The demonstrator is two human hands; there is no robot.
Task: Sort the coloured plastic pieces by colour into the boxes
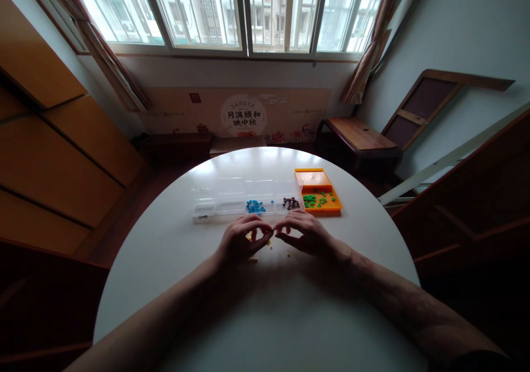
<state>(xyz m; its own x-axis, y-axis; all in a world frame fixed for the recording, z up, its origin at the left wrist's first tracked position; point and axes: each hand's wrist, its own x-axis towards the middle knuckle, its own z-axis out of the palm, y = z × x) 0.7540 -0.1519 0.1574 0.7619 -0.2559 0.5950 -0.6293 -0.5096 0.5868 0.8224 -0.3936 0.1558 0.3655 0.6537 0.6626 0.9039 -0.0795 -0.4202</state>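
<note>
- Yellow pieces (253, 260) are lying loose on the round white bench (281, 317), below the hands and on the person's side of them.
- The left hand (240, 238) and the right hand (308, 234) are hovering over that patch, with thumbs and fingers (262, 242) curving inward and the tips almost meeting.
- Both sets of fingers are looking pinched, but at this size I cannot tell whether they are grasping a tiny piece or only closing on themselves.
- For work this fine, a light fingertip pinch is probably serving better than a hard squeeze, which is risking flicking a piece away.
- Staying low over the bench is likely helping too: anything slipping is then landing near the other yellow pieces.
- The clear tray (229, 205), just beyond the hands, is holding blue pieces (255, 206) and dark brown pieces (291, 202) in separate compartments; the orange tray (331, 212) beside it is holding green pieces (309, 201). Wide elbow or wrist swings are best being avoided here.
- Under the window, a printed panel (306, 104) is showing large Chinese characters, 月满颐和 above 映中秋, inside a pale circle.
- Neither tray is showing a readable brand.
</note>
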